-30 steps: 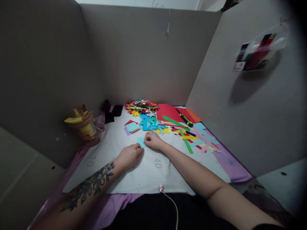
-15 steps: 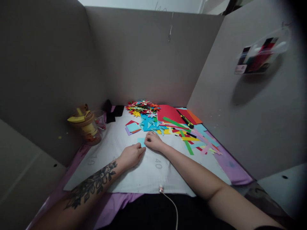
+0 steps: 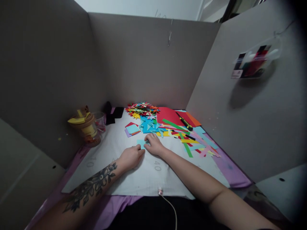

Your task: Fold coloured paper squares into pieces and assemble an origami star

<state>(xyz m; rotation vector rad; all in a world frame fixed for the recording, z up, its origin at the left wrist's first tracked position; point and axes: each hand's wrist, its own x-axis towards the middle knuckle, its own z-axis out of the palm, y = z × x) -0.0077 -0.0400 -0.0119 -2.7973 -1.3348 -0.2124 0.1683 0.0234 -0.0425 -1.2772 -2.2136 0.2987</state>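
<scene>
A small light-blue piece of paper (image 3: 140, 143) lies on the white cloth between my hands. My left hand (image 3: 131, 157) has its fingers curled, with thumb and forefinger pinching the paper's near edge. On the paper's right side rests my right hand (image 3: 153, 144), its thumb and forefinger spread apart, the fingertips at the paper's edge. Just beyond is a stack of coloured paper squares (image 3: 132, 129), light blue on top. Behind my right hand, several folded light-blue paper pieces (image 3: 150, 125) lie on a blue sheet.
A heap of folded paper stars (image 3: 142, 109) stands at the back. Red sheets (image 3: 166, 115) carry a yellow-black utility knife (image 3: 185, 122). Paper strips (image 3: 188, 147) scatter at right. A brown-and-yellow cup (image 3: 86, 127) stands left. Grey partitions (image 3: 144, 60) enclose the table; a clear pouch (image 3: 254, 62) hangs right.
My right thumb and forefinger have spread apart from a closed pinch at the paper. My left hand still holds the paper's near edge. The whole view has shifted slightly.
</scene>
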